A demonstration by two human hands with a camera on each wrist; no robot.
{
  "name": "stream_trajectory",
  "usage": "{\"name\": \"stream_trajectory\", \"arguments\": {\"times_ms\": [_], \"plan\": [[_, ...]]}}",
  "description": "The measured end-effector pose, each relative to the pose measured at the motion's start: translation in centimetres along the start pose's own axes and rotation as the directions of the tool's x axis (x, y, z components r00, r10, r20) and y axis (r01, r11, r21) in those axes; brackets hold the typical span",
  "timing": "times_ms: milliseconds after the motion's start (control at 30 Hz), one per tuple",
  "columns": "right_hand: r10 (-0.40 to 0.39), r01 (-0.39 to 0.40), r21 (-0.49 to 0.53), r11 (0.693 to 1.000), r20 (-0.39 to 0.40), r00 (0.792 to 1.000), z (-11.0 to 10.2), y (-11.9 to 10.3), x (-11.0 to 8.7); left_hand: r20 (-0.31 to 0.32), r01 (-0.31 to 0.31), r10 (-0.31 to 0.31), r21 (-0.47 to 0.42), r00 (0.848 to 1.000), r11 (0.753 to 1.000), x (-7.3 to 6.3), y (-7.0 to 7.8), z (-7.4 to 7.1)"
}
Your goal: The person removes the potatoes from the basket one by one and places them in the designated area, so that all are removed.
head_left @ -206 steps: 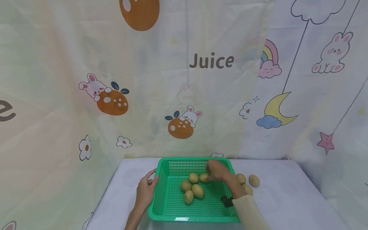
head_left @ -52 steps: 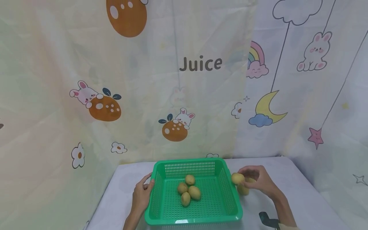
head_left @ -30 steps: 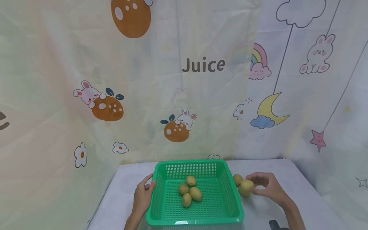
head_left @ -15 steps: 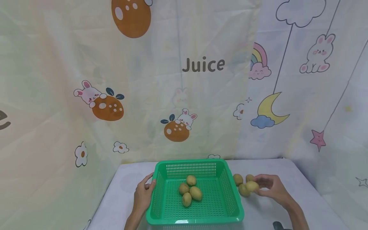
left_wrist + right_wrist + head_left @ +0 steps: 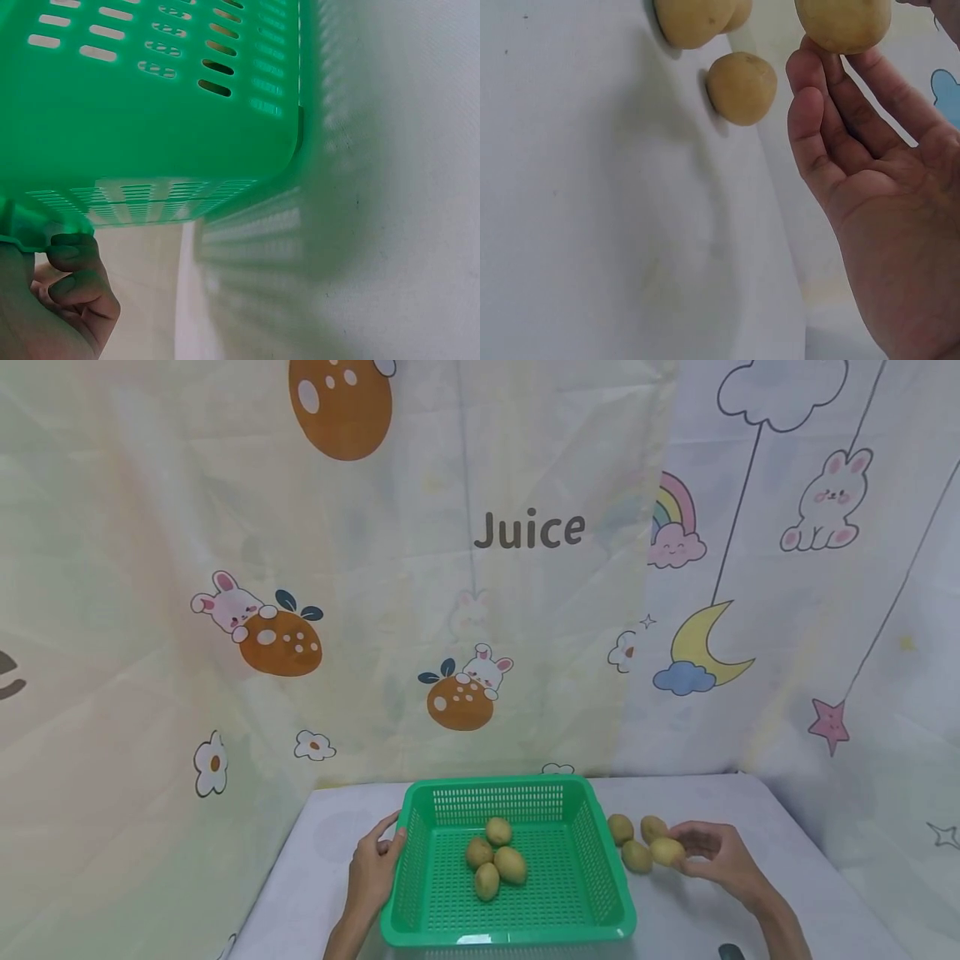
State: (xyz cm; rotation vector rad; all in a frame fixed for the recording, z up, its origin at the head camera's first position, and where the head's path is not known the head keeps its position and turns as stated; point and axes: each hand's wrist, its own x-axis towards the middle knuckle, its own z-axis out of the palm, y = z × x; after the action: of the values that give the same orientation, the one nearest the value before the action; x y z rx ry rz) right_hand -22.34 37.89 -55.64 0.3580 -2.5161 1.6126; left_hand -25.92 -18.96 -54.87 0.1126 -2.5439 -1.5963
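A green plastic basket [image 5: 558, 868] with slotted walls stands on the white table, several potatoes [image 5: 510, 866] clustered on its floor. My left hand [image 5: 372, 864] grips its left rim; the left wrist view has the curled fingers [image 5: 79, 296] at the basket edge. To the right of the basket, my right hand [image 5: 720, 858] pinches a potato [image 5: 666, 852] between thumb and fingertips. In the right wrist view this potato [image 5: 844, 26] is partly cut off by the top edge, with its shadow cast on the tabletop. Three other potatoes [image 5: 637, 857] lie close by, between basket and hand.
White cloth covers the table [image 5: 757, 810]. Behind it hangs a printed curtain [image 5: 555, 693] with rabbits, fruit and a moon, which also runs along both sides. A small dark object [image 5: 729, 952] shows beside the right wrist.
Earlier the right hand was inside the basket at a potato; now one potato fewer lies there. Over the last second the right hand, holding a potato, moved slightly right. The left hand stayed put.
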Motion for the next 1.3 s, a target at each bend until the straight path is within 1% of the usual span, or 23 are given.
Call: {"name": "stream_trajectory", "arguments": {"times_ms": [100, 300, 500, 600, 733, 833, 933, 1000, 1067, 1167, 1233, 1300], "plan": [[0.017, -0.017, -0.001, 1.0, -0.019, 1.0, -0.1, 0.2, -0.1, 0.0, 0.004, -0.004, -0.005, 1.0, 1.0, -0.1, 0.1, 0.0], [0.11, -0.11, -0.008, 0.994, -0.046, 0.993, -0.3, 0.4, -0.4, 0.017, -0.004, 0.004, -0.011, 1.0, 1.0, -0.2, 0.2, -0.1], [0.164, -0.167, -0.035, 0.985, -0.061, 0.985, -0.2, 1.2, -0.6, 0.009, -0.007, 0.007, -0.012, 1.0, 1.0, -0.1, 0.2, 0.0], [0.19, -0.192, -0.029, 0.981, -0.065, 0.98, -0.2, 1.7, -0.6, 0.003, -0.009, 0.009, -0.012, 1.0, 1.0, -0.2, 0.2, 0.0], [0.194, -0.197, -0.035, 0.98, -0.074, 0.978, -0.2, 2.4, -0.5, -0.002, -0.014, 0.014, -0.012, 1.0, 1.0, -0.2, 0.1, 0.0], [0.183, -0.186, -0.053, 0.981, -0.065, 0.981, -0.3, 2.9, -0.5, -0.002, -0.014, 0.014, -0.008, 1.0, 1.0, -0.2, 0.1, 0.0], [0.201, -0.204, -0.052, 0.978, -0.065, 0.978, -0.2, 3.3, -0.5, -0.005, -0.011, 0.011, -0.002, 1.0, 1.0, -0.2, 0.1, 0.0], [0.201, -0.205, -0.07, 0.976, -0.051, 0.978, -0.2, 3.6, -0.5, -0.002, -0.008, 0.008, 0.001, 1.0, 1.0, -0.3, 0.1, 0.0], [0.223, -0.227, -0.068, 0.972, -0.062, 0.973, -0.1, 3.8, -0.4, 0.0, -0.008, 0.008, -0.001, 1.0, 1.0, -0.3, 0.2, 0.0], [0.217, -0.222, -0.09, 0.971, -0.056, 0.974, -0.1, 4.0, -0.4, 0.003, -0.008, 0.008, -0.002, 1.0, 1.0, -0.3, 0.2, 0.0], [0.231, -0.236, -0.08, 0.968, -0.073, 0.97, 0.0, 4.0, -0.3, -0.001, -0.011, 0.011, -0.001, 1.0, 1.0, -0.3, 0.2, -0.1], [0.227, -0.233, -0.085, 0.969, -0.071, 0.971, 0.0, 4.1, -0.3, -0.005, -0.013, 0.013, 0.0, 1.0, 1.0, -0.2, 0.1, -0.1]]}}
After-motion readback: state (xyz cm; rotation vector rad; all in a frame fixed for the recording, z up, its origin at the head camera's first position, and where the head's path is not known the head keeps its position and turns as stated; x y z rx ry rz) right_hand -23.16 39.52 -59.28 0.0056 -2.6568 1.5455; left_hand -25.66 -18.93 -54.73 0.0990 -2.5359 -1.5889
